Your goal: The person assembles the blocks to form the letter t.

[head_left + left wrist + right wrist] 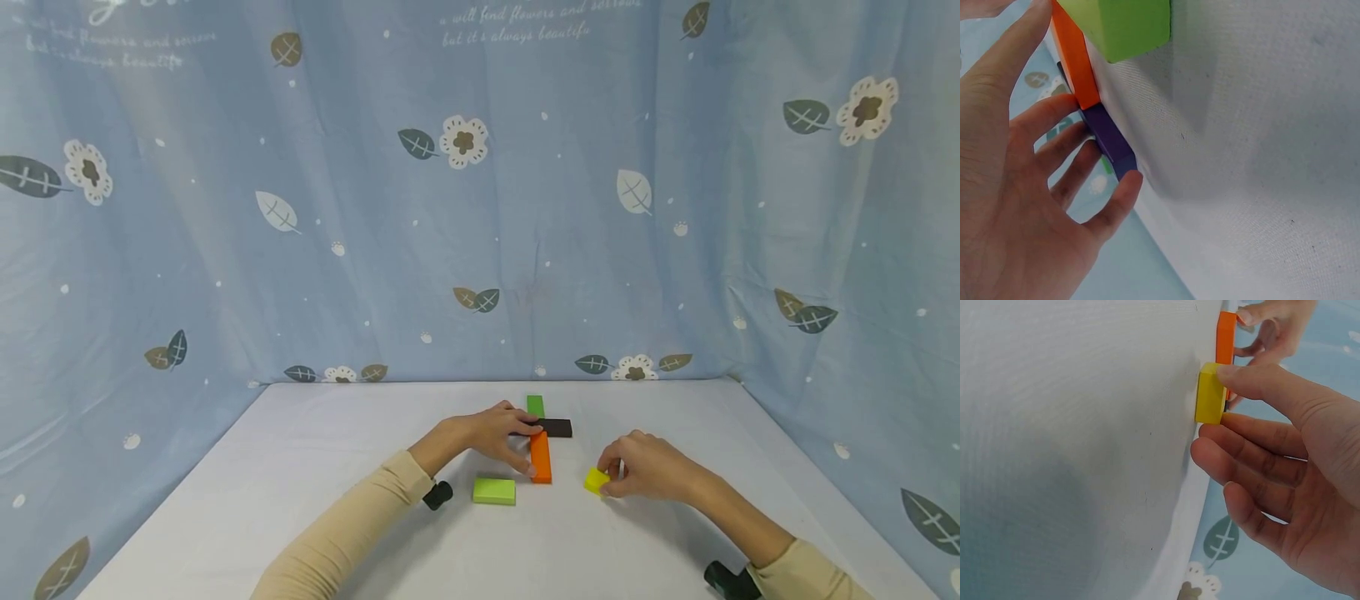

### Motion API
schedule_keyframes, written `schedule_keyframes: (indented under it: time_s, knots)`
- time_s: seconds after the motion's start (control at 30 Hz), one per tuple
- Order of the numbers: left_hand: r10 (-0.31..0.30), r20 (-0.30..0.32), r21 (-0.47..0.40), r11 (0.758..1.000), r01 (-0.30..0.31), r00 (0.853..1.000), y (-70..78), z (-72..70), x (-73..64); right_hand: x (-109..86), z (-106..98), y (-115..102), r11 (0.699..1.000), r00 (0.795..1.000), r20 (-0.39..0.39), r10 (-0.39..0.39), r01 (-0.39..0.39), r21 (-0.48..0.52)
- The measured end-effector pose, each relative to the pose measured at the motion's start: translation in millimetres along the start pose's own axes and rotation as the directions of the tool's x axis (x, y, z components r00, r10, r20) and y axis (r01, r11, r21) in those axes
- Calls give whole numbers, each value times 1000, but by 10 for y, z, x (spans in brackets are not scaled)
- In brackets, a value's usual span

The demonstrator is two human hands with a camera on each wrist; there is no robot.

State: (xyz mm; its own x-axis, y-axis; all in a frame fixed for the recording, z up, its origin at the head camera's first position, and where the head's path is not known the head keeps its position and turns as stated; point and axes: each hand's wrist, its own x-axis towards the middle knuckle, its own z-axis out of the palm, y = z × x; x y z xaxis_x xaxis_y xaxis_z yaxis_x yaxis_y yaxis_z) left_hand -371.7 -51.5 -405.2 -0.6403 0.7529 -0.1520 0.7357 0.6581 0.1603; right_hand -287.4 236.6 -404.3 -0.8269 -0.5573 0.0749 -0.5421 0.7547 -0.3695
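Note:
My right hand (648, 468) pinches a small yellow block (594, 481) between thumb and fingers, low over the white table, to the right of the others. In the right wrist view the yellow block (1210, 397) overlaps the orange one behind it. My left hand (491, 432) rests against a row of blocks, its fingers fairly straight. Its thumb is by the near end of an upright-running orange block (541, 462), and its fingertips touch a dark purple block (1109, 134) lying crosswise. Beyond that lies a green block (535, 406). The left fingers hide part of the purple block.
A lime-green block (493, 492) lies apart on the white table (337, 425), nearer than the orange one. Dark wrist cameras sit at both cuffs. A blue patterned curtain (360, 208) rises behind the table and along both sides.

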Motion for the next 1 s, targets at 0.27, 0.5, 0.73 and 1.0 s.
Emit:
schedule_keyframes:
  time_s: [0.27,0.5,0.73,1.0]
  knots:
    - [8,-5,-14,1000,-8,1000,-8,8,-4,1,3,1,1000,1000,-12,-7,7,-20]
    - [16,-11,-8,1000,-16,1000,-10,-10,-3,0,-20,-25,999,999,-36,-19,18,-31]
    - [-1,4,-32,999,1,1000,-13,-16,-14,10,-19,-54,999,999,-43,-1,-1,-54]
    - [20,0,-17,1000,-20,1000,-14,-4,-4,19,-8,-104,997,999,-45,31,-34,-69]
